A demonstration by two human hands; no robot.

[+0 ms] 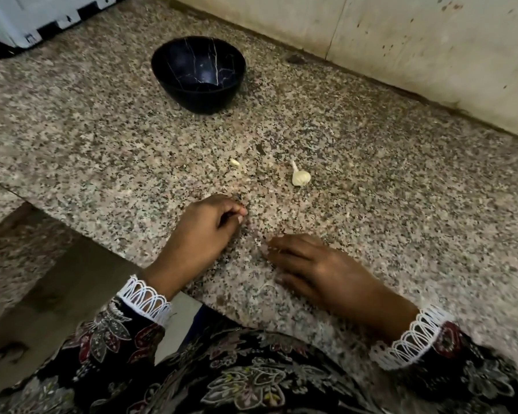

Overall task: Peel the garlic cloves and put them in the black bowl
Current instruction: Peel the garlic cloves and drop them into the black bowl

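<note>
The black bowl (198, 73) with thin white veins stands at the far side of the granite counter (371, 204), and nothing shows inside it. A small pale garlic clove (234, 162) lies in front of it. To its right lies a larger piece of garlic (300, 177) in its skin, with a stem. My left hand (204, 231) rests near the counter's front edge with fingers curled and fingertips meeting the thumb; I see nothing between them. My right hand (311, 270) lies palm down on the counter, fingers stretched left. Both hands are short of the garlic.
A stained tiled wall (401, 40) runs along the back right. A white appliance (27, 19) stands at the far left corner. The counter's edge drops off at the lower left. A thin wisp of garlic skin (266, 287) lies by my right fingers.
</note>
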